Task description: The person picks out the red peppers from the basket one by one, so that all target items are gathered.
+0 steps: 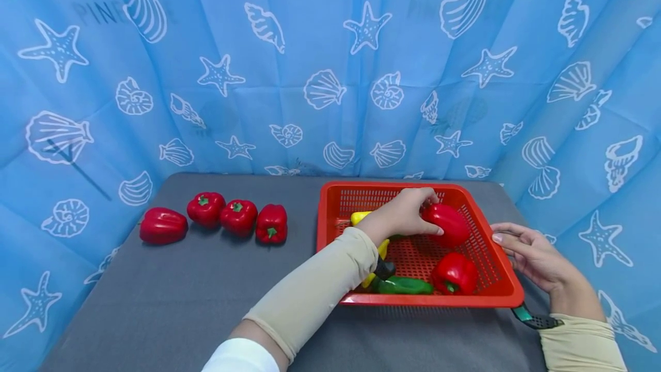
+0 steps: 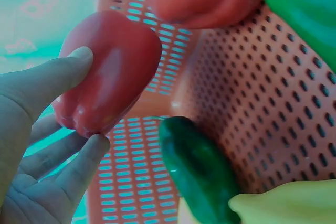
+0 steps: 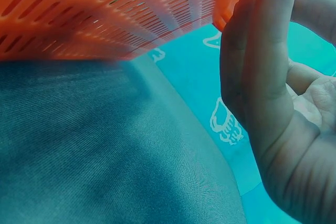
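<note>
A glossy red bell pepper (image 1: 451, 226) is in the grasp of my left hand (image 1: 408, 211), over the right part of the orange plastic basket (image 1: 330, 217). In the left wrist view, the thumb lies along one side of this pepper (image 2: 113, 72) and the fingertips touch its lower end. Another red bell pepper (image 1: 455, 274) sits in the basket's near right corner, beside a long green pepper (image 1: 405, 285). Yellow peppers (image 1: 360, 217) at the left are partly hidden by my left arm. My right hand (image 1: 539, 254) touches the basket's right rim with its fingertips, fingers mostly extended.
On the grey-covered table (image 1: 222, 297), several red bell peppers (image 1: 239, 216) stand in a row left of the basket. A blue curtain (image 1: 310, 62) with white shell prints hangs behind the table and along both sides.
</note>
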Action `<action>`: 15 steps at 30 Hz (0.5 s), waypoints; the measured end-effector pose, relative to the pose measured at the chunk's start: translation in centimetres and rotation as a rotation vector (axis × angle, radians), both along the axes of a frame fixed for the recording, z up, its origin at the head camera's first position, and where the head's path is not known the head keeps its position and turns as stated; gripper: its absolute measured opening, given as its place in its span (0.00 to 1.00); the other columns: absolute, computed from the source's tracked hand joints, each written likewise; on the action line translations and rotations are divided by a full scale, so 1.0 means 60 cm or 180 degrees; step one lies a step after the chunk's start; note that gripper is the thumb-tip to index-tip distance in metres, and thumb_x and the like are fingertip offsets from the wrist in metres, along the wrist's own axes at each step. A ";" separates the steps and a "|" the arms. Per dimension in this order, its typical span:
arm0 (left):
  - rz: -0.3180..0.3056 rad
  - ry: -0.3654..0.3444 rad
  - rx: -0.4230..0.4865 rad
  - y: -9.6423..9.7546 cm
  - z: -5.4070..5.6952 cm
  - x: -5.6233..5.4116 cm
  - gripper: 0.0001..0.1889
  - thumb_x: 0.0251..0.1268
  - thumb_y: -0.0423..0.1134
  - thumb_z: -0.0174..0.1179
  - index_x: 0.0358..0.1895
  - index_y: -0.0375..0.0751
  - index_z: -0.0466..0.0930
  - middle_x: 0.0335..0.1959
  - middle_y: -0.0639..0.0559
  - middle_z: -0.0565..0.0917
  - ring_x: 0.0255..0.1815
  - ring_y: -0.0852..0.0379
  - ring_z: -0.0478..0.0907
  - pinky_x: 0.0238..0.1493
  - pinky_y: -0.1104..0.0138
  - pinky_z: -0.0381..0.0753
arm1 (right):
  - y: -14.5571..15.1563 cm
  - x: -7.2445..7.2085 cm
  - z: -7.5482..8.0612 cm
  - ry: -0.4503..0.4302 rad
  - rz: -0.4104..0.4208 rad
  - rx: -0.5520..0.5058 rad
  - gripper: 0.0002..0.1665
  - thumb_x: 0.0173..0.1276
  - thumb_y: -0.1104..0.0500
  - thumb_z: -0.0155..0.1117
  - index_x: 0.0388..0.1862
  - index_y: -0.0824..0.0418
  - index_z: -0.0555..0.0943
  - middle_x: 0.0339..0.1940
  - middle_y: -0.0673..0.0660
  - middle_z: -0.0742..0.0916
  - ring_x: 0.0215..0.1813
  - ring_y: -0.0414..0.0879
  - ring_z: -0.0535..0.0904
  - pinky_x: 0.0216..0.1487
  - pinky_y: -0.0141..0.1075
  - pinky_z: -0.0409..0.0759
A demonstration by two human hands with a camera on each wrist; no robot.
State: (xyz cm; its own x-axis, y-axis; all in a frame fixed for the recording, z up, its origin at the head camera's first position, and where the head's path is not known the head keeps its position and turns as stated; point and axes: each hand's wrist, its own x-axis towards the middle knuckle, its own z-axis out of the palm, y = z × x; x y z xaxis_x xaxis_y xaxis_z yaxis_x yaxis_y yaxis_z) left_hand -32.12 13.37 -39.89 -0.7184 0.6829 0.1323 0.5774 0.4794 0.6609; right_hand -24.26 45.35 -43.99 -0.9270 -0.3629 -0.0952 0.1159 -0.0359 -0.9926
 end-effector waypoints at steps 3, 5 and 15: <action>0.0001 -0.0049 0.0100 -0.004 0.013 0.004 0.28 0.63 0.47 0.78 0.62 0.44 0.78 0.56 0.54 0.84 0.51 0.66 0.79 0.47 0.81 0.80 | 0.000 0.000 0.000 -0.0006 0.0017 -0.0012 0.19 0.86 0.65 0.46 0.59 0.51 0.84 0.48 0.51 0.93 0.45 0.46 0.93 0.46 0.43 0.91; -0.0018 -0.0068 0.0153 -0.008 0.022 0.007 0.28 0.63 0.47 0.77 0.62 0.44 0.78 0.57 0.55 0.84 0.52 0.66 0.79 0.47 0.81 0.80 | 0.000 0.000 0.000 -0.0002 0.0025 -0.0012 0.20 0.86 0.65 0.46 0.59 0.51 0.84 0.48 0.51 0.93 0.45 0.46 0.93 0.46 0.43 0.91; -0.0151 0.0036 0.0271 -0.044 0.068 0.023 0.27 0.65 0.47 0.76 0.63 0.45 0.77 0.54 0.55 0.84 0.50 0.65 0.80 0.47 0.80 0.81 | 0.003 -0.003 -0.007 -0.0023 -0.0019 0.0036 0.20 0.86 0.65 0.46 0.59 0.50 0.84 0.48 0.50 0.93 0.44 0.46 0.93 0.46 0.43 0.91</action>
State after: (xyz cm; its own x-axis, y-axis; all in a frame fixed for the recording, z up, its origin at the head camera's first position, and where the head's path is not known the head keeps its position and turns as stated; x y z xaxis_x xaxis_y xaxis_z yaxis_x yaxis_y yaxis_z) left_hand -30.75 10.71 -35.78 -0.6836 0.7022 0.1991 0.6058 0.3937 0.6914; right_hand -24.42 45.52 -44.39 -0.9284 -0.3561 -0.1060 0.1230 -0.0254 -0.9921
